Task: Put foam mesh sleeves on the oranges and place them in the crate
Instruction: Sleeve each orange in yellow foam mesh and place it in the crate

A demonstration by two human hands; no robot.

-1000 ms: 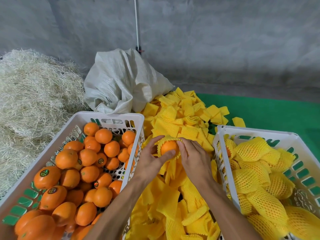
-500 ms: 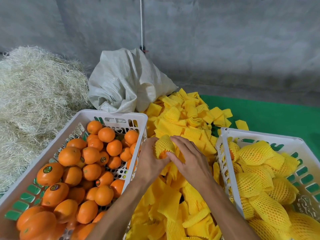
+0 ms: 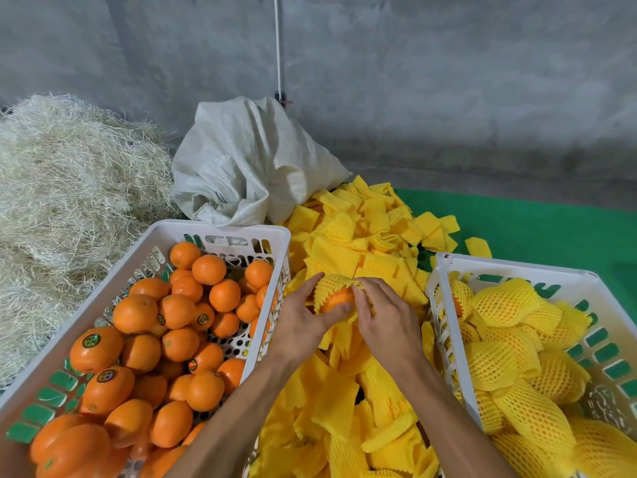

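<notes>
Between the two crates, my left hand (image 3: 303, 322) and my right hand (image 3: 386, 319) together hold one orange (image 3: 339, 298). A yellow foam mesh sleeve (image 3: 336, 282) covers its far side, and its near side shows bare. My left thumb lies under the fruit. My right fingers pinch the sleeve's edge. The white crate on the left (image 3: 220, 229) is full of bare oranges (image 3: 179, 326). The white crate on the right (image 3: 510, 270) holds several sleeved oranges (image 3: 503, 305).
A heap of loose yellow sleeves (image 3: 362, 236) fills the gap between the crates and spreads behind them. A white woven sack (image 3: 248, 167) stands behind the left crate, with a straw pile (image 3: 69, 188) at far left. A green mat (image 3: 534, 229) and a grey wall lie beyond.
The sleeve has been drawn further over the orange, and both hands have turned the fruit. The orange's bare face, first pointing up, now points toward me.
</notes>
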